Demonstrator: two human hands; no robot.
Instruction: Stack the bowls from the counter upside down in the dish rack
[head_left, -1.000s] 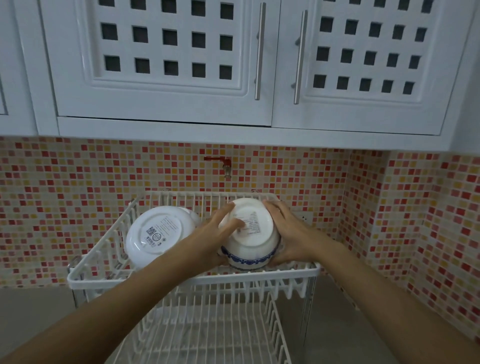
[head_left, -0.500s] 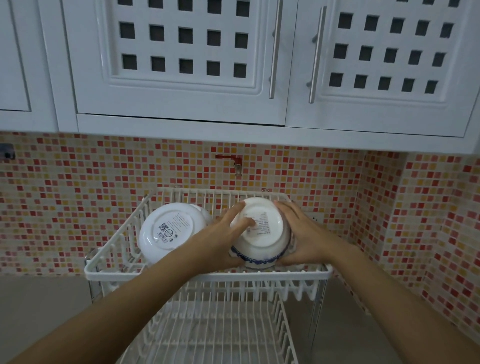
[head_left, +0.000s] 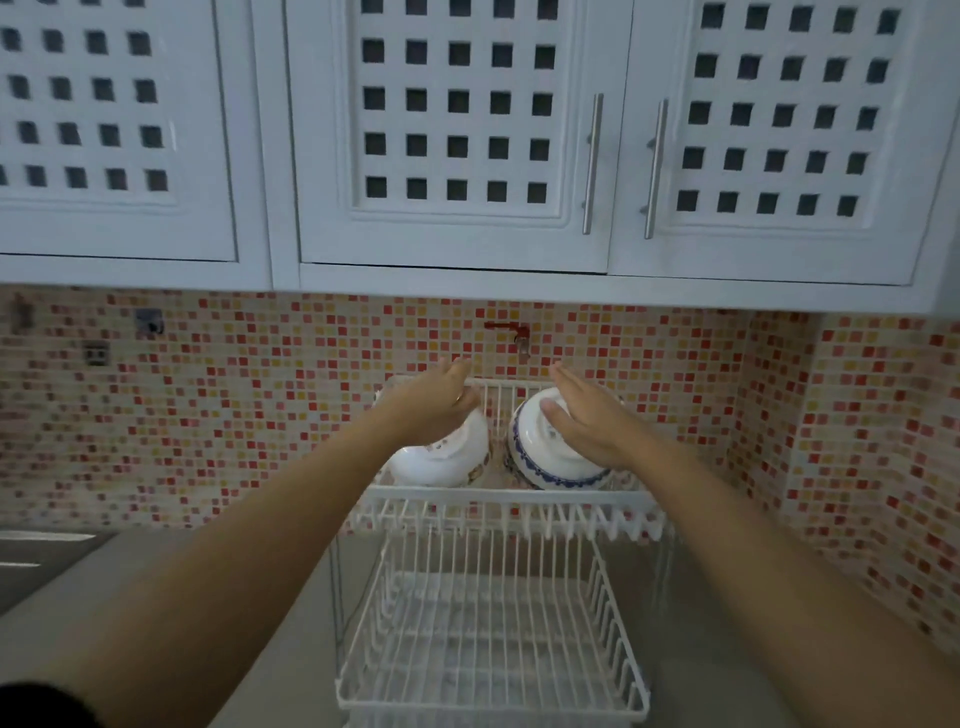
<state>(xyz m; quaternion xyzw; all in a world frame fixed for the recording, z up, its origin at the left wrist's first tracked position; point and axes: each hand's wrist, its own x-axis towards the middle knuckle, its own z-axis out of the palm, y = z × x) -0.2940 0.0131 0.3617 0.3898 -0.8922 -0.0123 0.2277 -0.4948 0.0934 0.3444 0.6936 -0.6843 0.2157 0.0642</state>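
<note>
Left hand (head_left: 434, 408) and right hand (head_left: 584, 415) rest flat, fingers unclenched, steadying two inverted bowls (head_left: 545, 462) in the dish rack (head_left: 509, 501); likely for draining.

The dish rack (head_left: 498, 501) is white coated wire. Both bowls, the left bowl (head_left: 447, 460) and the blue-rimmed right bowl (head_left: 545, 462), look like glossy glazed ceramic. Far behind, the backsplash (head_left: 260, 405) is small mosaic tile; the cabinet handles (head_left: 592, 163) look like brushed metal.

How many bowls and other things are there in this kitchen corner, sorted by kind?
Bowls: 2, a plain white bowl and a blue-rimmed bowl, both upside down on the top shelf
Dish rack: 1
Hands: 2, left hand, right hand
Cabinet handles: 2
Total: 7
</note>
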